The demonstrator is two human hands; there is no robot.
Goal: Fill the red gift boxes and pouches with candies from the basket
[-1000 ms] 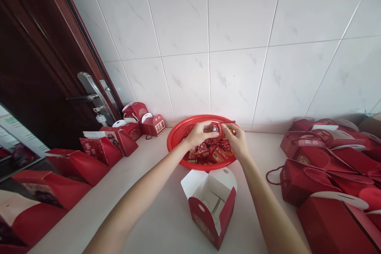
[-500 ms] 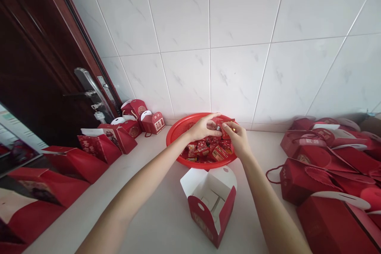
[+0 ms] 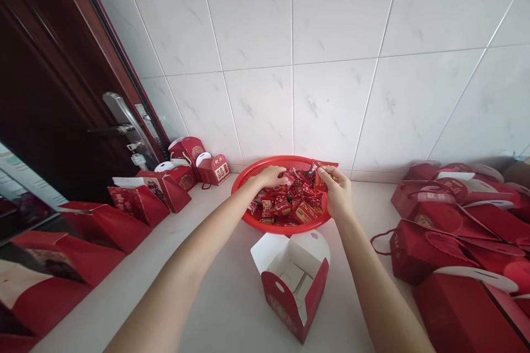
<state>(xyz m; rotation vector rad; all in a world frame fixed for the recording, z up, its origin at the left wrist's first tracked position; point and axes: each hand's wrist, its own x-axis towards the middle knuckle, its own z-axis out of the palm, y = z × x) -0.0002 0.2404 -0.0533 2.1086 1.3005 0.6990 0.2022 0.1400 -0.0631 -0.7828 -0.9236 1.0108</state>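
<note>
A red plastic basket (image 3: 265,228) near the wall holds many red-wrapped sweets (image 3: 284,207). My left hand (image 3: 271,177) is over the basket's left back part, its fingers bent down at the sweets; whether they grip one is hidden. At the basket's right side my right hand (image 3: 336,185) is closed on red-wrapped sweets (image 3: 318,179), which stick out to the left of the fingers. In front of the basket stands an open red box (image 3: 285,303) with a white inside; no sweets show in it.
Red gift boxes (image 3: 103,226) line the left edge of the white table (image 3: 223,287), with small ones (image 3: 213,170) by the wall. More red boxes (image 3: 439,251) are heaped on the right. A dark door (image 3: 53,66) is at the left.
My hands have moved apart. The left has gone left and down toward the sweets, and the right has shifted slightly right with wrapped sweets in its fingers.
</note>
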